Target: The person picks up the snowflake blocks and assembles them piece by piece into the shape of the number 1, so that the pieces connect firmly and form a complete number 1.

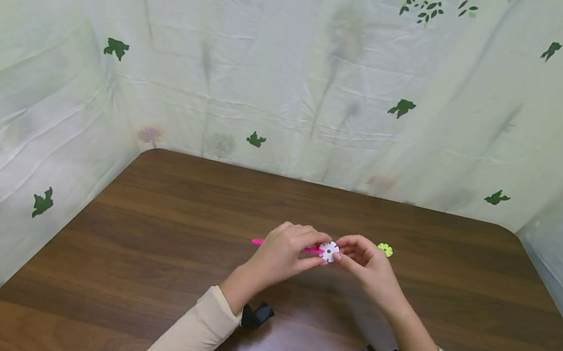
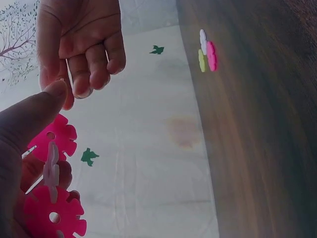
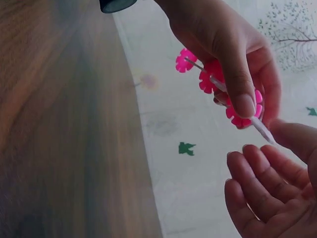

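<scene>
My left hand (image 1: 283, 253) grips a chain of notched plastic discs linked edge to edge, pink and white in turn. Pink discs show in the left wrist view, an upper pink disc (image 2: 63, 135) and a lower pink disc (image 2: 37, 214), with a white disc (image 2: 51, 171) edge-on between them. At the chain's right end is a white disc (image 1: 328, 251) with a centre hole. Thumb and fingers of my right hand (image 1: 373, 274) pinch that disc's right edge. The chain's far pink disc (image 3: 185, 60) sticks out past the left hand. Fingers hide parts of the chain.
Past my right hand, a yellow-green disc (image 1: 385, 250) lies on the brown wooden table (image 1: 190, 198). The left wrist view shows a loose white disc (image 2: 203, 40) and a loose pink disc (image 2: 212, 55) beside it. A printed cloth (image 1: 285, 79) hangs behind the table.
</scene>
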{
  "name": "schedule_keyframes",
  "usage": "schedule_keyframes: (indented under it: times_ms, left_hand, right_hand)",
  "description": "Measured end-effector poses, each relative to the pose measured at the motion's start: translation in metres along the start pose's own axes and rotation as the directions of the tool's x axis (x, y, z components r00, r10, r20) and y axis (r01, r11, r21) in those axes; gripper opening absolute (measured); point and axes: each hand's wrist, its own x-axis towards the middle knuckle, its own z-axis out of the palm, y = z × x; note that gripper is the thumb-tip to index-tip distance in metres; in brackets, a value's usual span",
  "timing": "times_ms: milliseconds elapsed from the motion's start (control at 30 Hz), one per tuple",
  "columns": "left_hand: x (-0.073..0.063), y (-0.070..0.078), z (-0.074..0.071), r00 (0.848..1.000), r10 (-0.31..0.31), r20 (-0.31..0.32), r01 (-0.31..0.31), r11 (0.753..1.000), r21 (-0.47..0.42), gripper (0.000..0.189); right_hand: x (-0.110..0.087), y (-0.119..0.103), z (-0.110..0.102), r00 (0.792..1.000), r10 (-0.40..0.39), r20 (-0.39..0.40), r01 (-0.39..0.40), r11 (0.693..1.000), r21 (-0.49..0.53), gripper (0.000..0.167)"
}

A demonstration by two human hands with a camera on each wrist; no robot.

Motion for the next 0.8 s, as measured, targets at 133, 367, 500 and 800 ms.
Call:
schedule_keyframes:
  times_ms: [133,367,500,800]
  left_hand:
    - [0.000,-0.001,-0.002,1.000,0.002,-0.010,-0.002,1.000,0.001,0.034]
    - [0.001,-0.002,-0.004,1.000,0.004,-0.017,-0.003,1.000,0.021,0.033]
    - [0.000,-0.002,-0.005,1.000,-0.004,-0.013,0.004,1.000,0.019,0.033]
    - [0.000,-0.002,-0.006,1.000,-0.012,-0.009,0.012,1.000,0.010,0.033]
  right_hand:
    - [-0.002,-0.016,-0.001,0.999,-0.048,0.012,0.049,0.995,-0.089,0.027]
    - [-0.005,-0.027,-0.010,0.996,-0.093,-0.006,0.090,0.976,-0.200,0.036]
    - [-0.005,-0.008,-0.022,0.999,-0.053,-0.013,0.048,0.970,-0.239,0.041]
    - [-0.006,0.035,-0.041,0.998,0.052,-0.047,-0.063,0.963,-0.263,0.047]
